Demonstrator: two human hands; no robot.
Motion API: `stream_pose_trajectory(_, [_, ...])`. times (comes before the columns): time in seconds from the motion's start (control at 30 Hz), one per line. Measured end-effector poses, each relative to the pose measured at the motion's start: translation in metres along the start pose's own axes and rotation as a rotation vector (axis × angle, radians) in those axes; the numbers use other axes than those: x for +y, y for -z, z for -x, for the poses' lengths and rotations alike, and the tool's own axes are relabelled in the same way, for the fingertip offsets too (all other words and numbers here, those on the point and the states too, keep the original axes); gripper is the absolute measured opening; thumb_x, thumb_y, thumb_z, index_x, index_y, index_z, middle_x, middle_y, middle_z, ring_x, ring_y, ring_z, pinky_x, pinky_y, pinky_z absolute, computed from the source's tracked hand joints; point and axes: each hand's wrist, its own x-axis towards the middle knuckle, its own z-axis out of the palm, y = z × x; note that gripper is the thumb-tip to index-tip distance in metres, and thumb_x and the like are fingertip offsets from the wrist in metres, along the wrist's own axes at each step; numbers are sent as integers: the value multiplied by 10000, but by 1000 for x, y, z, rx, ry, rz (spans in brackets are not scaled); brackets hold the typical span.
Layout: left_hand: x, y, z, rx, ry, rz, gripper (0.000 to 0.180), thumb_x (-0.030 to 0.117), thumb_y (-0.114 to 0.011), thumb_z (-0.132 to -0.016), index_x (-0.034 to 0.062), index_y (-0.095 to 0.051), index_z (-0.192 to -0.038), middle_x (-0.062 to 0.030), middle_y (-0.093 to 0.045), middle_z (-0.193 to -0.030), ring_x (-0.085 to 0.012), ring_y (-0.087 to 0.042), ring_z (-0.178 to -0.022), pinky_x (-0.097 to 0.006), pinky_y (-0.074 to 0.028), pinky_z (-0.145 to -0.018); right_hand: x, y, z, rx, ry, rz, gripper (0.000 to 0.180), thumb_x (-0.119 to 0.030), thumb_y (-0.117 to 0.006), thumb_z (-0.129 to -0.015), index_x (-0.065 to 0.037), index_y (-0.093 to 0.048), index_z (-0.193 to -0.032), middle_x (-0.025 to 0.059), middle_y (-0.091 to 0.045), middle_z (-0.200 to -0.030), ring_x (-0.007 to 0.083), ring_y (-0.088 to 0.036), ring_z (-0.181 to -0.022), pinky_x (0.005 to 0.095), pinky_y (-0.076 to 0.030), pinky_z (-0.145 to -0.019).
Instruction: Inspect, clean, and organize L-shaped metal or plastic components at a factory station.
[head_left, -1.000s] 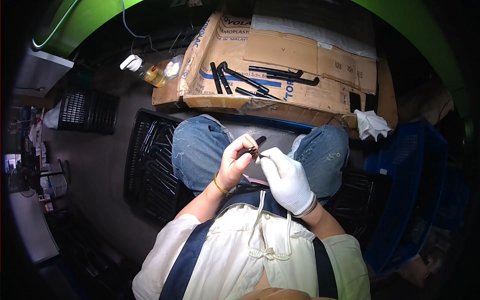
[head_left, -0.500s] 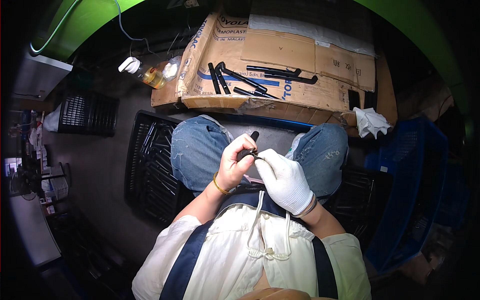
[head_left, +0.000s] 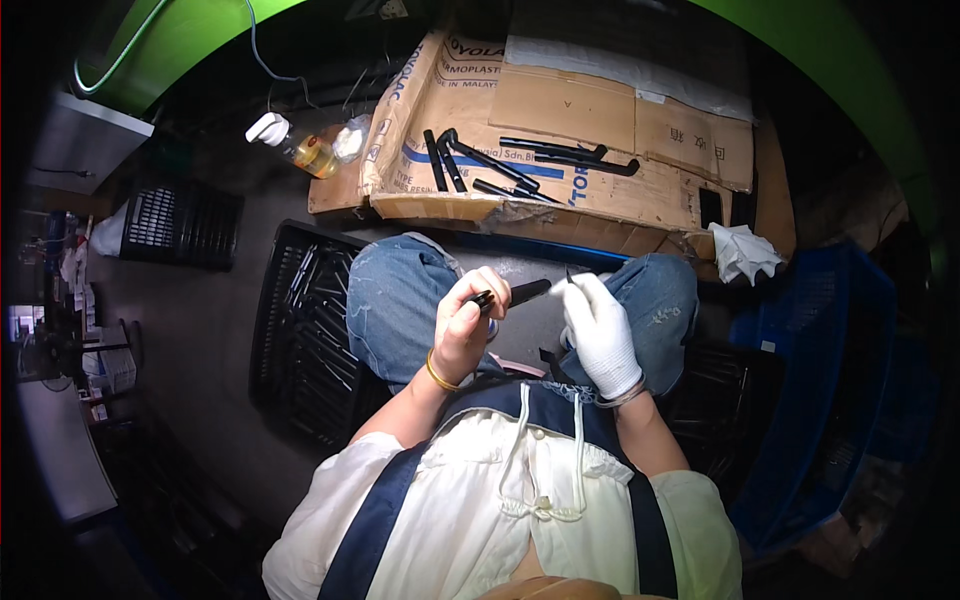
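In my bare left hand, closed over my lap, is a black tubular plastic part. One end of it points toward my other hand and a dark rounded end shows by my thumb. My right hand, in a white knitted glove, is closed on a thin dark pointed tool. Only the tip of that tool shows clearly, so its kind is uncertain. A small gap separates the glove from the black part. Ahead, several similar black parts, some with hooked ends, lie on a cardboard box.
At my left a black crate holds many black parts. Another dark crate and a blue bin stand at my right. A bottle of yellowish liquid is beside the box. Crumpled white paper hangs at its right corner.
My hands have come apart: the gloved right hand moved right, off the black part. The left hand has turned the part, so its far end now points right.
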Motion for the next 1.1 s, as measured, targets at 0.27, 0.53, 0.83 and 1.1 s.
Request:
stream_pose_trajectory(0.27, [-9,2,14,40,130,-151,465,479,-566,-918,16,-538,-890,-82,-519,-924,-165,-486,-868,-292,-377,-833,-35,-40,0,-109,20,-341,126,-117,-657,-952,-14,-621,-1015,31,-636,-848,78,-588,-793,253,-488,-709])
stream_pose_trajectory(0.53, [-4,2,4,71,47,15,443,473,-529,-957,34,-494,-912,-76,-485,-862,-155,-456,-740,-309,-375,-745,-23,-31,-14,-11,-137,-314,144,-125,-598,-982,12,-642,-973,35,-652,-832,74,-562,-771,254,-473,-702])
stream_pose_trajectory(0.83, [4,-5,-2,147,269,621,268,373,-400,-1051,116,-478,-1045,-33,-462,-773,-114,-397,-554,-294,-368,-606,-39,-28,0,7,184,-59,151,-25,-611,-953,-7,-673,-1090,24,-676,-936,73,-597,-835,240,-488,-773])
stream_pose_trajectory(1.1, [3,-6,-1,354,342,535,325,407,-393,-1063,108,-519,-1058,-27,-529,-828,-91,-460,-601,-208,-376,-503,-52,-27,-3,-86,539,253,320,-39,-712,-841,-121,-720,-1151,109,-651,-817,260,-674,-682,341,-525,-606])
